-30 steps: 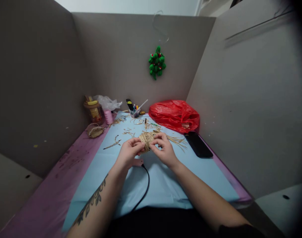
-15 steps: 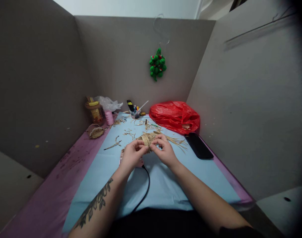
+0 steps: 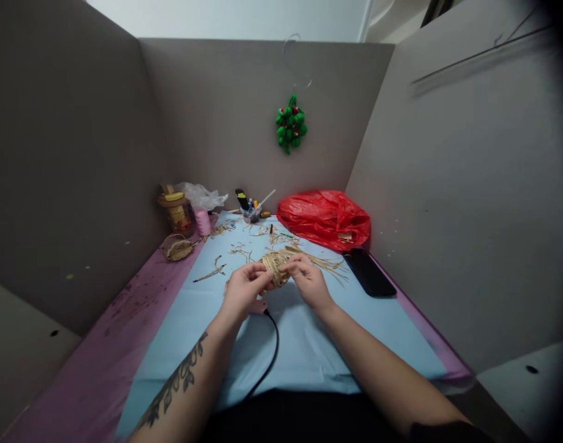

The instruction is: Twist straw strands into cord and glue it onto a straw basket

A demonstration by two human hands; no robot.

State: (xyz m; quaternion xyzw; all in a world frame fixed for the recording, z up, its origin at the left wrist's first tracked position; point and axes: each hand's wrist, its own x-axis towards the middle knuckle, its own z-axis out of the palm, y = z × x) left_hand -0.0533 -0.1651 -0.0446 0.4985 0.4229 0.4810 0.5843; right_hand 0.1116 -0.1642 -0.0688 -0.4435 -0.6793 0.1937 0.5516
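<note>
A small woven straw piece (image 3: 275, 263), rounded and tan, is held up between my two hands over the blue sheet. My left hand (image 3: 247, 287) grips its left side, thumb and fingers pinched together. On the other side my right hand (image 3: 309, 282) has its fingertips closed at the weave; whether a single strand lies between them is too small to tell. Loose straw strips (image 3: 330, 263) fan out on the sheet behind my right hand. Under my left hand lies a pink device (image 3: 259, 306), mostly hidden, with a black cable (image 3: 275, 344) running toward me.
A blue sheet (image 3: 179, 344) covers the pink tabletop. A red plastic bag (image 3: 322, 215) and black phone (image 3: 371, 274) lie right. At back left stand a jar (image 3: 177, 215), pink thread spool (image 3: 202, 223) and small basket (image 3: 178, 248). Grey panels (image 3: 235, 111) enclose three sides.
My right fingers have drawn slightly away from my left thumb, so more of the woven front shows. The whole view has shifted a little.
</note>
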